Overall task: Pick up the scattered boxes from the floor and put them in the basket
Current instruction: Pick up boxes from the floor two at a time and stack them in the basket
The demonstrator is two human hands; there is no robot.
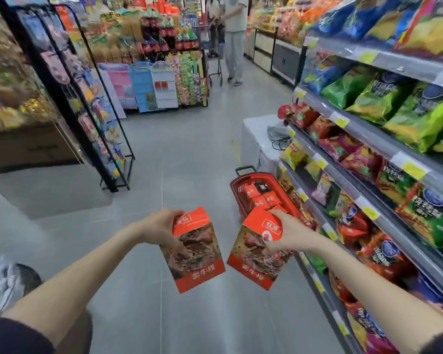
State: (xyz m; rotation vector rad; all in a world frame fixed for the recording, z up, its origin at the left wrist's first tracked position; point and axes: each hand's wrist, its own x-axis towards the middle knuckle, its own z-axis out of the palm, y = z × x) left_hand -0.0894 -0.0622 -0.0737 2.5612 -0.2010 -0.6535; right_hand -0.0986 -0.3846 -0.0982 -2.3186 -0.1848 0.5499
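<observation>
Supermarket aisle, grey floor (164, 154): my left hand (161, 229) grips one red box (193, 254), right hand (288, 235) another red box (256, 254); red basket (237, 190) beside snack shelves (368, 139) holds more boxes (262, 199).

Nearest, left box (197, 254) beside right box (253, 264); basket (234, 187) on floor (164, 162) beyond (more boxes (260, 200) inside); shelves (368, 139) right.

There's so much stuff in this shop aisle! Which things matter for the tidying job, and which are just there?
Part of the job:
left hand gripping the first red box
right hand gripping the second red box
red basket on the floor, with boxes inside

Just there:
crisp bags on the shelves
hanging rack
shopper with a trolley
</observation>
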